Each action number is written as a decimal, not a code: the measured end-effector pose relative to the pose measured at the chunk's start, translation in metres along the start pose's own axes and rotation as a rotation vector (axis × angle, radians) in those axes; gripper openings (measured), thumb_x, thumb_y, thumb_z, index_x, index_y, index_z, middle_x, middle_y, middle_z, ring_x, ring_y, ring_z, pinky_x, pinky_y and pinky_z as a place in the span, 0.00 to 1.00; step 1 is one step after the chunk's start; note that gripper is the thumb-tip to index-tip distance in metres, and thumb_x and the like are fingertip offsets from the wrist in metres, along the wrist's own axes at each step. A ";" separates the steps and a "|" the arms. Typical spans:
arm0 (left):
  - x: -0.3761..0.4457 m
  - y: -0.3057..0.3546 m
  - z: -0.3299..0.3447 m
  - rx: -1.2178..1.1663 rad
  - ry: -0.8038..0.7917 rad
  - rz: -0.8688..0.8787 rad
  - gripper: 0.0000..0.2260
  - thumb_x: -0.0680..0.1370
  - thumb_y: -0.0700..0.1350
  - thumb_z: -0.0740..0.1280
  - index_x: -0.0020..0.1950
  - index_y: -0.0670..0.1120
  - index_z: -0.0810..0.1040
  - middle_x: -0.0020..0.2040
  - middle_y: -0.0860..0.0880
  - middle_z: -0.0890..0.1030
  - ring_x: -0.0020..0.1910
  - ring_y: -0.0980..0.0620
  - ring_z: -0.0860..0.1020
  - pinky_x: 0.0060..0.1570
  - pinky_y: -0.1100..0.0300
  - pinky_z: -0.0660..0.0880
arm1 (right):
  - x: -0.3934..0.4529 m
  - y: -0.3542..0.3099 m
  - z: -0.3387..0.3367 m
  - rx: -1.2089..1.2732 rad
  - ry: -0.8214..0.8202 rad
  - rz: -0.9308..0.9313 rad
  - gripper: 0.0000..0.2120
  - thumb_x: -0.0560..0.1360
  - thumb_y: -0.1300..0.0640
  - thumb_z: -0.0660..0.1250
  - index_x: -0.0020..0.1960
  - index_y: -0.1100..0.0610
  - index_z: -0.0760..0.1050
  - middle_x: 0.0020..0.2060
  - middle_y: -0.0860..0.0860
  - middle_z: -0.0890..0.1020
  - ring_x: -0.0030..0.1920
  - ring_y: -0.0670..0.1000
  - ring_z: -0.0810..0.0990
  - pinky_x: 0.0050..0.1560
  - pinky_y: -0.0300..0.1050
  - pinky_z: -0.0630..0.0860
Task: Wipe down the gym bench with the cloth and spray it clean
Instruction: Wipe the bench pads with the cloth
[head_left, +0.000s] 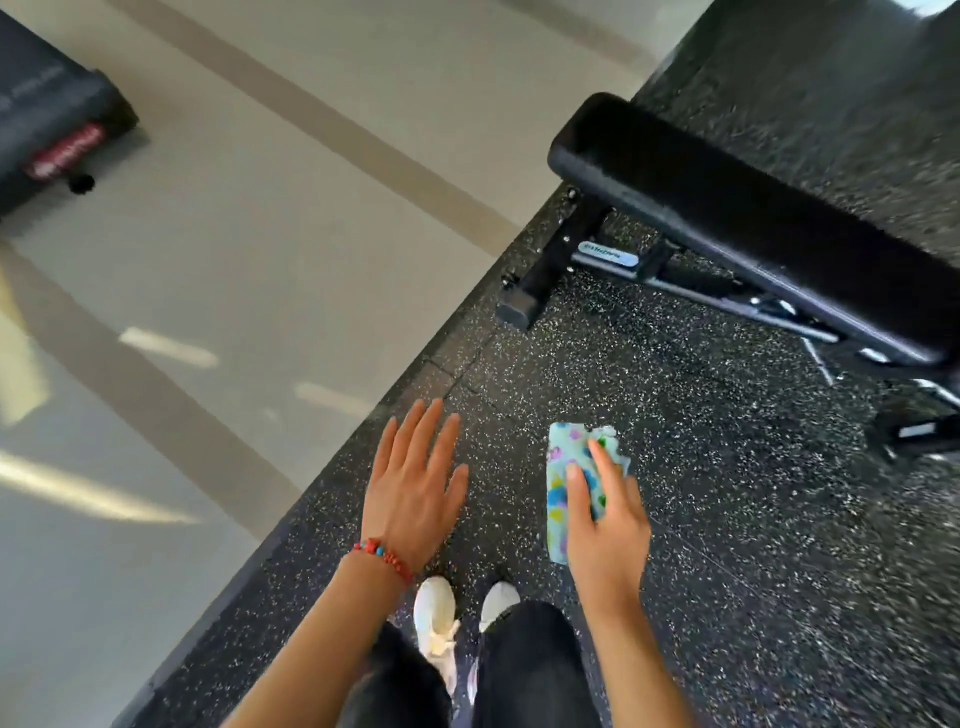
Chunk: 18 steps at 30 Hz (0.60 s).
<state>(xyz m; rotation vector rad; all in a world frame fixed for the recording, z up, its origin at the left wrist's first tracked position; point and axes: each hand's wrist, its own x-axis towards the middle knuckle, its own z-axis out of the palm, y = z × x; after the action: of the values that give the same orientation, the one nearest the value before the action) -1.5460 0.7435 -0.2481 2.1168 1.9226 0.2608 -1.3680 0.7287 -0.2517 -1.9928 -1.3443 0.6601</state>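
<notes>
The gym bench (753, 228) has a long black pad on a black metal frame and stands at the upper right on the speckled rubber floor. My right hand (605, 525) holds a folded light-blue cloth (561, 478) with colourful spots, well short of the bench and below its near end. My left hand (413, 483), with a red bead bracelet on the wrist, hovers flat over the floor with fingers spread and nothing in it. No spray bottle is in view.
The black speckled rubber mat (675, 467) meets a pale smooth floor (234, 260) along a diagonal edge. A dark padded piece of equipment (47, 114) with a red label sits at the far left. My white shoes (436, 613) stand on the mat below my hands.
</notes>
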 end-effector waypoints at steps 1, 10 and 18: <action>0.015 0.003 -0.003 -0.005 0.004 0.012 0.23 0.76 0.50 0.54 0.64 0.37 0.74 0.64 0.36 0.75 0.64 0.35 0.71 0.61 0.34 0.62 | 0.011 -0.002 -0.001 0.001 0.010 -0.002 0.17 0.74 0.54 0.66 0.63 0.53 0.75 0.55 0.60 0.79 0.51 0.60 0.80 0.44 0.58 0.79; 0.140 0.050 0.004 -0.006 -0.036 0.046 0.24 0.77 0.51 0.53 0.65 0.38 0.73 0.66 0.37 0.73 0.66 0.36 0.69 0.64 0.37 0.58 | 0.138 0.000 -0.015 0.037 0.046 0.024 0.17 0.75 0.53 0.65 0.63 0.53 0.75 0.51 0.59 0.79 0.45 0.57 0.80 0.37 0.47 0.76; 0.249 0.108 0.001 -0.065 -0.014 0.040 0.24 0.78 0.52 0.52 0.65 0.38 0.73 0.67 0.36 0.71 0.67 0.35 0.68 0.65 0.37 0.59 | 0.251 -0.009 -0.039 0.019 0.046 0.026 0.16 0.75 0.53 0.66 0.63 0.53 0.75 0.51 0.59 0.79 0.44 0.57 0.80 0.37 0.54 0.79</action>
<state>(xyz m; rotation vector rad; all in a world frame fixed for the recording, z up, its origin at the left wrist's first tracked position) -1.4183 0.9820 -0.2267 2.1107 1.8403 0.3110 -1.2577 0.9564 -0.2327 -2.0020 -1.2821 0.6325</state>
